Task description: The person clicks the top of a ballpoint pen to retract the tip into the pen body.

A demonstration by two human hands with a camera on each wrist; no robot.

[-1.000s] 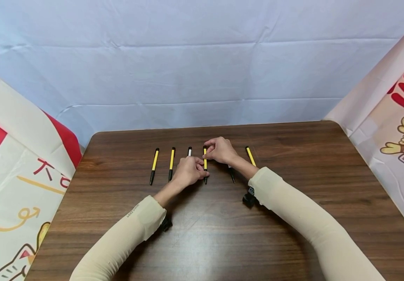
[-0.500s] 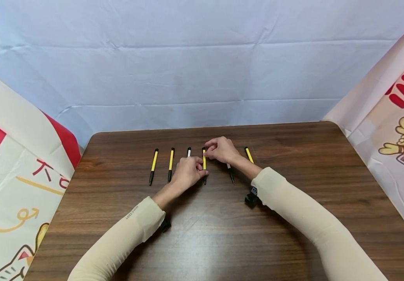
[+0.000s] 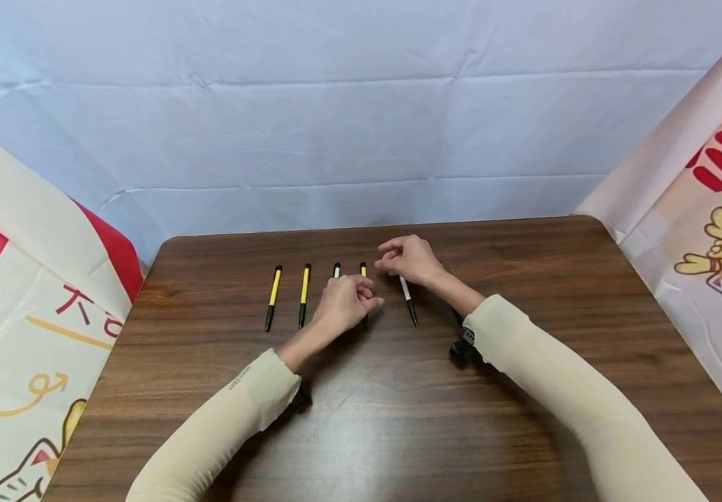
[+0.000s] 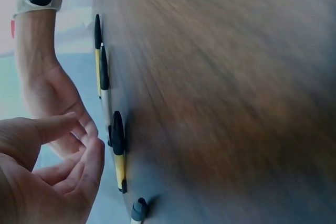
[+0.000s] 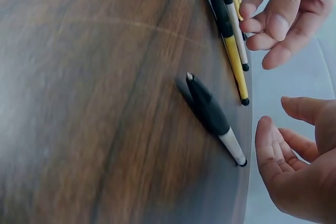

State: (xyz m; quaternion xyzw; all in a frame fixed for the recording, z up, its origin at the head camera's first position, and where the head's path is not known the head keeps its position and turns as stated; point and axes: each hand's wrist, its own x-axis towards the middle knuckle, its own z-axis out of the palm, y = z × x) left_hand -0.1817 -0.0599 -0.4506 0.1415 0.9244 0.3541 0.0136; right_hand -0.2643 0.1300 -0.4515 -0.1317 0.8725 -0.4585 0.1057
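Observation:
My left hand (image 3: 343, 305) hovers over the middle of a row of pens, fingers loosely bent, holding nothing. Under it lie a white pen (image 3: 337, 270) and a yellow pen (image 3: 363, 269), both partly covered by the hand. My right hand (image 3: 412, 260) is raised at the far end of a slanted white pen (image 3: 407, 300), its fingers relaxed and apart from the pens. In the left wrist view, a gap separates the left fingers from the nearest yellow pen (image 4: 120, 169). The right wrist view shows the slanted white pen (image 5: 229, 141) lying beside the right hand (image 5: 296, 163).
Two more yellow pens with black ends lie at the left of the row, an outer one (image 3: 274, 298) and an inner one (image 3: 305, 295). All lie on a brown wooden table (image 3: 361, 432). A pale cloth (image 3: 361, 139) hangs behind its far edge.
Both hands have let go of the middle yellow pen, which stays lying on the table. My right hand has moved right and away, its forearm now hiding the rightmost yellow pen. The left has lifted slightly.

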